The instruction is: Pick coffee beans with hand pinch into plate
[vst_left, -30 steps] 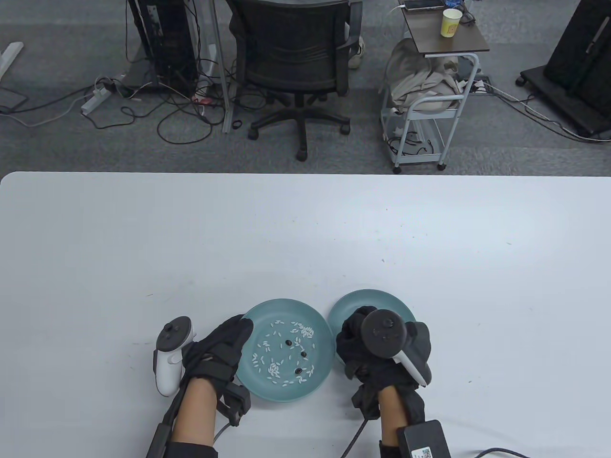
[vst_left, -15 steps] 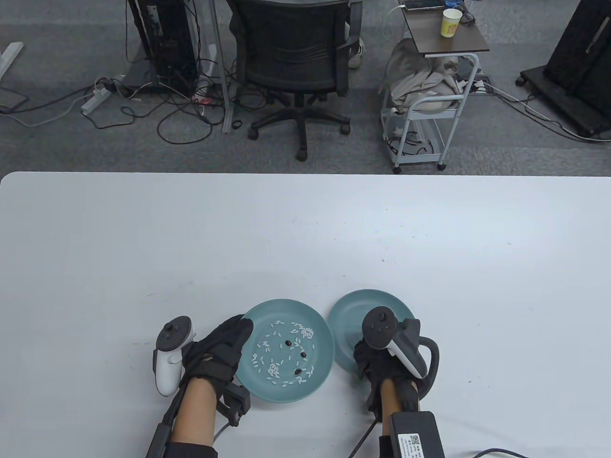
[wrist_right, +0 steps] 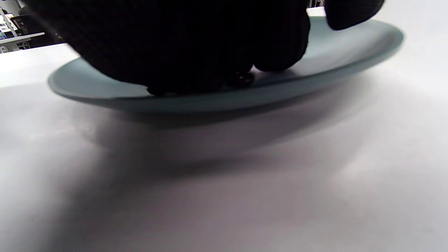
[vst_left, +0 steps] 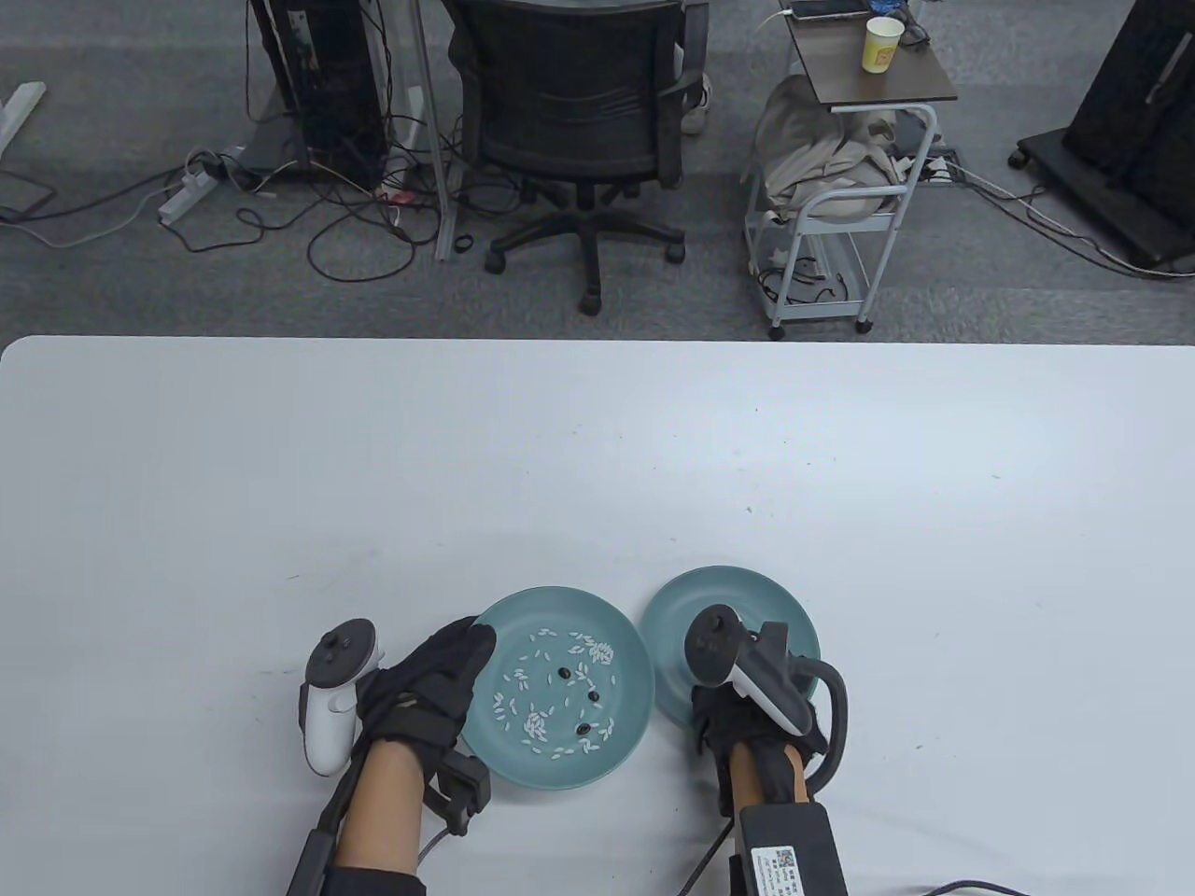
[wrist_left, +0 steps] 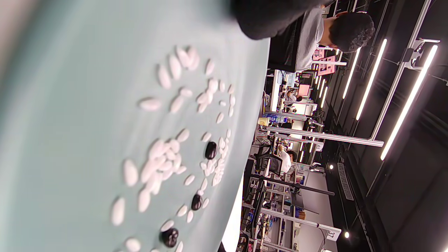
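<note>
Two teal plates sit side by side, close to touching, near the front edge of the white counter (vst_left: 597, 448). The left plate (vst_left: 627, 747) holds a scatter of white rice grains (vst_left: 534, 721) and three dark coffee beans (vst_left: 563, 671), all lying loose among the rice. The left hand (vst_left: 431, 681) rests on that plate's left rim, its fingers stretched out flat and together, pinching nothing. The right plate (vst_left: 681, 597) is partly covered by the right hand (vst_left: 747, 723), which hangs low over its near side with the tracker (vst_left: 738, 658) on its back. From the right wrist view the gloved fingers (wrist_right: 196, 45) are bunched down onto the plate's surface (wrist_right: 350, 42), and one dark coffee bean (wrist_right: 240, 77) lies just at the fingertips; I cannot tell whether they pinch it or it lies free.
</note>
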### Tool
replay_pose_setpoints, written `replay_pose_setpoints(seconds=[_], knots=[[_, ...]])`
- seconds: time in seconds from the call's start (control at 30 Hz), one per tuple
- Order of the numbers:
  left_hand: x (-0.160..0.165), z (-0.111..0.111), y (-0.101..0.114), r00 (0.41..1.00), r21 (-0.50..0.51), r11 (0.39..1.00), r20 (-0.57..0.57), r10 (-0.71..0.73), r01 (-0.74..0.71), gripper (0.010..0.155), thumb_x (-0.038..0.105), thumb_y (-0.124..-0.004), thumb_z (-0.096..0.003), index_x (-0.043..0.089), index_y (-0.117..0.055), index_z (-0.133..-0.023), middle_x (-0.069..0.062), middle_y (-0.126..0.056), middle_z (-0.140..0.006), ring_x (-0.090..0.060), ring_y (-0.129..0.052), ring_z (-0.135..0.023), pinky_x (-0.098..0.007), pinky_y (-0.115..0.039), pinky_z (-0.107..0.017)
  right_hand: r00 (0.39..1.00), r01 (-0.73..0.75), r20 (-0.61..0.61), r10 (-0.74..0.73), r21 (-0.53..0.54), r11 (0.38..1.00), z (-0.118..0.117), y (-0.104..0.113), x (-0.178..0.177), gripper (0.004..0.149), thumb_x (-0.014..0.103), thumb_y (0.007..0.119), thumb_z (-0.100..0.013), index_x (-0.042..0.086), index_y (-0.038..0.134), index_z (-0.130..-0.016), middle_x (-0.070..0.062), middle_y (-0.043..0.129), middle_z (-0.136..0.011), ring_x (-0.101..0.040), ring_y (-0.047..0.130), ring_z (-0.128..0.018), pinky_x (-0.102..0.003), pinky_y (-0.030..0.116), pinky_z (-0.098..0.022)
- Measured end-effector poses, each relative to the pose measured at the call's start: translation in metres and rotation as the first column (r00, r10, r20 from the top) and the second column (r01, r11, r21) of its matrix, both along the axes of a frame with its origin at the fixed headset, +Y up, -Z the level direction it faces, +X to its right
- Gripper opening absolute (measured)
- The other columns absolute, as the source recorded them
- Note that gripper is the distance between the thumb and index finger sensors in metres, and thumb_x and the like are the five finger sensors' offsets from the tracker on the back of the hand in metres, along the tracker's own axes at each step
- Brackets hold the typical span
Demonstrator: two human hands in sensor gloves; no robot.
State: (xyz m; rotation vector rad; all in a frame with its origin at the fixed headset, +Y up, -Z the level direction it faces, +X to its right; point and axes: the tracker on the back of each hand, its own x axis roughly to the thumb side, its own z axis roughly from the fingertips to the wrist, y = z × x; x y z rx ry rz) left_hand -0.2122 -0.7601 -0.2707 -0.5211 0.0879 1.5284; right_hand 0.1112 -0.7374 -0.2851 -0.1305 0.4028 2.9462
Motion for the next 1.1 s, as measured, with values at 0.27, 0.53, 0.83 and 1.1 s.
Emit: replay_pose_setpoints(seconds=[0.27,0.53,0.83,1.1], knots=[[-0.001,0.000,0.000,1.000,0.000,1.000,-0.007,0.003,-0.003,0.050,0.034,-0.063,-0.0689,0.011,-0.060,-0.114,-0.019,-0.093,-0.086,-0.032,-0.103,-0.063,-0.046,-0.092,-0.043,0.999,0.048,0.019,-0.047,-0.022,0.999,0.000,0.001,0.008,0.036,0.036,0.085,-0.049,0.020,0.085,-0.082,-0.011,0.070,-0.097,-0.040,0.074,-0.083,-0.070,0.054,-0.069],[0.000,-0.001,0.000,1.000,-0.004,1.000,-0.011,0.009,-0.009,0.050,0.034,-0.063,-0.0690,0.011,-0.060,-0.114,-0.019,-0.093,-0.086,-0.032,-0.103,-0.063,-0.046,-0.092,-0.043,0.980,0.193,0.042,-0.193,0.012,0.981,0.002,0.006,0.022,0.037,0.036,0.082,-0.050,0.018,0.084,-0.083,-0.012,0.071,-0.096,-0.041,0.074,-0.083,-0.070,0.053,-0.069],[0.000,-0.001,-0.001,1.000,-0.014,1.000,-0.015,0.021,-0.021,0.050,0.034,-0.063,-0.0690,0.011,-0.060,-0.114,-0.019,-0.093,-0.086,-0.032,-0.103,-0.063,-0.046,-0.092,-0.043,0.964,0.264,-0.007,-0.265,0.123,0.957,0.005,0.022,0.020,0.038,0.037,0.081,-0.051,0.017,0.084,-0.083,-0.012,0.072,-0.095,-0.041,0.075,-0.082,-0.070,0.054,-0.069],[0.000,-0.001,-0.001,1.000,-0.015,1.000,-0.008,0.020,-0.020,0.050,0.034,-0.063,-0.0690,0.011,-0.060,-0.114,-0.019,-0.093,-0.086,-0.032,-0.103,-0.063,-0.046,-0.092,-0.043,0.955,0.295,-0.079,-0.284,0.218,0.930,0.011,0.041,0.010,0.038,0.037,0.080,-0.051,0.017,0.084,-0.083,-0.012,0.072,-0.095,-0.041,0.075,-0.082,-0.070,0.054,-0.068]])
